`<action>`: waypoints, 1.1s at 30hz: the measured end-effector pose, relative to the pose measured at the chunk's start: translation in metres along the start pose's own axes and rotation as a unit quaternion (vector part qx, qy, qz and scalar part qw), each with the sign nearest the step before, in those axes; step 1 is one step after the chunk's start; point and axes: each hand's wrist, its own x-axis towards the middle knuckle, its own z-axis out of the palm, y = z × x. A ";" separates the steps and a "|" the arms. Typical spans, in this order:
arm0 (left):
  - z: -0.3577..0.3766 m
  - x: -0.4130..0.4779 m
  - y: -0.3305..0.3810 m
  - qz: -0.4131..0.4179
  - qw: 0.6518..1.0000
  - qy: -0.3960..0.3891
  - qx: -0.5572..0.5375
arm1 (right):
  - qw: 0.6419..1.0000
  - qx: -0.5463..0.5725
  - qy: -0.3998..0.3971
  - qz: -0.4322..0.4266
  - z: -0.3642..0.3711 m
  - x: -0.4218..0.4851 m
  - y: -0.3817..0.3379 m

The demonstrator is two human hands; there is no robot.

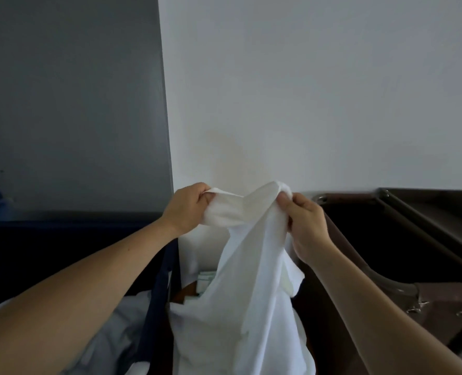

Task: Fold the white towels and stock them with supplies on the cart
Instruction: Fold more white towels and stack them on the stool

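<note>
A white towel (251,280) hangs in front of me, held up by its top edge near the white wall. My left hand (187,209) grips the towel's upper left corner, fingers curled round the cloth. My right hand (305,226) pinches the upper edge a short way to the right. The cloth bunches between the two hands and drapes down past the bottom of the view. The brown cart (386,239) stands to the right, its dark open compartment just behind my right hand.
A dark blue fabric bin (159,280) stands at the left with pale linen (121,328) heaped in it. Folded light items (205,280) show behind the towel. A grey panel (70,104) covers the left wall; the white wall (319,90) is close ahead.
</note>
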 end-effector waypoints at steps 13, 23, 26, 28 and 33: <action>-0.024 0.002 -0.027 -0.058 0.983 -0.025 0.171 | 0.980 0.193 0.041 0.037 -0.014 0.034 -0.068; 0.059 -0.057 0.020 -0.034 0.946 -0.303 -0.108 | 0.979 0.164 0.089 0.084 -0.012 0.044 -0.050; 0.066 -0.064 0.022 -0.006 0.941 -0.331 -0.075 | 0.981 0.151 0.089 0.081 -0.010 0.046 -0.047; 0.070 -0.068 0.023 0.026 0.944 -0.329 -0.003 | 0.981 0.151 0.093 0.080 -0.009 0.047 -0.046; 0.064 -0.064 0.021 -0.026 0.971 -0.237 -0.016 | 0.983 0.130 0.115 0.059 -0.022 0.055 -0.041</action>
